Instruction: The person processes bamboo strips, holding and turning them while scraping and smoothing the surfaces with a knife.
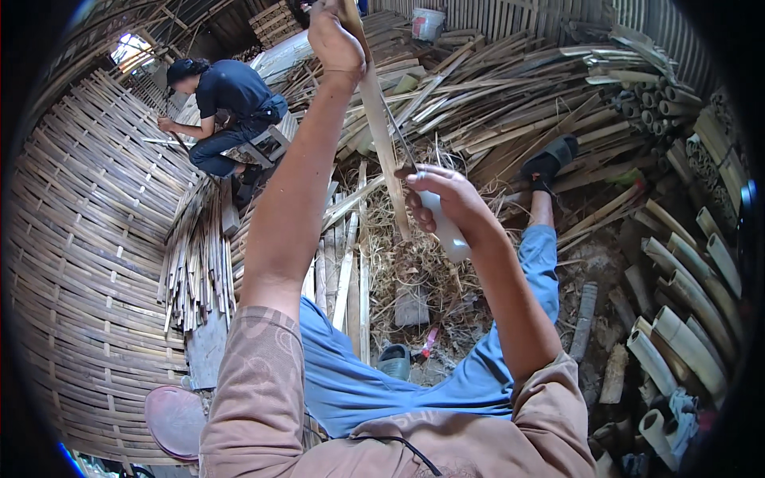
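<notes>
Well, nearest me, the person's right hand [448, 197] curls round a knife [446, 233], its blade slanting away and leftward. Just left of that blade is the strip [381, 135], its long axis running from over the shavings [390, 275] out to the left hand [339, 44], which grips it farther away; the right hand is nearer its lower end. Whether blade and strip touch, I can't tell. Fingers hide part of the handle, the tip is hard to make out, and the strip's far end runs out of view. Beyond, leftward, sits a co-worker [235, 92].
</notes>
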Demonstrator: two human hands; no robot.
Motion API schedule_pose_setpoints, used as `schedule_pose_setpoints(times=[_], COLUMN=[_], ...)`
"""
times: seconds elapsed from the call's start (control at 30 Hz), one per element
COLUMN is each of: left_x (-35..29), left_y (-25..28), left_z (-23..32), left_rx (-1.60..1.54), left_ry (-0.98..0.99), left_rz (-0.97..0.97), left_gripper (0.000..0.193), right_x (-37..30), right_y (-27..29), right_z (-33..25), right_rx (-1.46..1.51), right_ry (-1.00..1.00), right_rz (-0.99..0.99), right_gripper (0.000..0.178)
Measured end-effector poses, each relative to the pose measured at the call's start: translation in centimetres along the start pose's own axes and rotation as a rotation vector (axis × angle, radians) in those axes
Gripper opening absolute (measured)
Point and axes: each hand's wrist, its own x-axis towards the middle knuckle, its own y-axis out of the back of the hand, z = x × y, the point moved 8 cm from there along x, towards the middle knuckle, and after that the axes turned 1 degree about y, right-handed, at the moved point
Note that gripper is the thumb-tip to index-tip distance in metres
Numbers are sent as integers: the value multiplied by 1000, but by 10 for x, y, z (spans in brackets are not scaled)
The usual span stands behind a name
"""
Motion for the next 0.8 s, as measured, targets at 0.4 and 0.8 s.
schedule_pose_setpoints(times=[0.4, 0.8], left_x=[-8, -16], left_y=[2, -13], left_z=[1, 23], left_rx=[129, 821], left_ry=[-119, -283], left_rz=[129, 180], left_gripper=[39, 45], right_x=[10, 1], right_y=[2, -20], right_z=[-15, -69], right_rx=[77, 195], right_ry=[-120, -81], right_rz=[-33, -80], right_gripper=[33, 25])
